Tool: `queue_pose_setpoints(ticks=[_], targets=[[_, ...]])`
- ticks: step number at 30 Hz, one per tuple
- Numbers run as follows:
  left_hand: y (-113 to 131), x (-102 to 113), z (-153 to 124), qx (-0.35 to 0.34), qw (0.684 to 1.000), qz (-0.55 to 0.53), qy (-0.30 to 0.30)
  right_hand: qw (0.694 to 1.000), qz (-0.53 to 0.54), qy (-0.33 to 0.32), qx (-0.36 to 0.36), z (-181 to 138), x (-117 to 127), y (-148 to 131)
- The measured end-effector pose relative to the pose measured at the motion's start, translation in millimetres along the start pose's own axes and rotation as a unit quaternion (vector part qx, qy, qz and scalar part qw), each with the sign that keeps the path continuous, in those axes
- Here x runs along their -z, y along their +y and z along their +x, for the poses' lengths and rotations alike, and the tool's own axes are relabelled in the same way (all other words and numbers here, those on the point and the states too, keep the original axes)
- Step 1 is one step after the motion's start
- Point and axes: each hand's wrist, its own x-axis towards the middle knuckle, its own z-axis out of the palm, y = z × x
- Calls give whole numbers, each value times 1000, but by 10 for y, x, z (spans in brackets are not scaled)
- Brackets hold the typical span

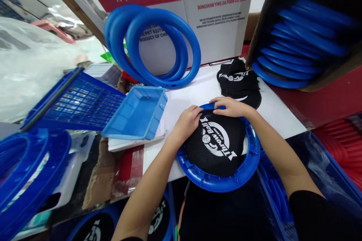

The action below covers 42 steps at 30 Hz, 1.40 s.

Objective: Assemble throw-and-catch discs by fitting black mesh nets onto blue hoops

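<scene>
A blue plastic ring lies near me, its ribbed channel facing up. Over its opening is a round black mesh cloth printed "Throw Ball" in white; a gap shows between cloth and ring on the right. My left hand pinches the cloth's edge at the ring's upper left, fingertips pressed down. Across the far rim, my right hand is closed on the ring, with its thumb on the mesh. More black mesh cloths are piled just beyond my right hand.
Two blue rings lean against a printed carton. A light-blue tray and a blue basket stand left. At right, an open box holds several stacked blue rings. Finished-looking discs sit below the table.
</scene>
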Motion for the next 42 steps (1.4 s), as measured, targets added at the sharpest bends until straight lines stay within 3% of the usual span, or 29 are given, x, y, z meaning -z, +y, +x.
queue_pose_setpoints(ticks=[4,10,14,21,26,29,32,35,39,42], targets=[[50,66,19,-4,999,23,-44,998,8,-47,-47,-110,144,-27],[263,151,28,28,983,142,-108,989,24,-114,-95,-265,327,71],[360,199,21,79,973,177,-127,992,10,-97,-77,-235,320,114],[489,376,-2,224,944,201,-138,998,6,-3,-58,-85,137,59],[505,537,-87,270,921,223,-169,993,37,-74,-89,-203,278,74],[438,597,-121,227,935,214,-170,990,40,-94,-93,-244,331,104],[336,559,-107,108,967,182,-139,992,31,-85,-85,-228,312,117],[247,438,-83,22,981,136,-139,994,28,-76,-79,-199,278,107],[202,333,-90,15,975,143,-168,995,30,-64,-68,-178,248,62],[188,372,-115,24,968,148,-200,995,54,-70,-44,-167,228,16]])
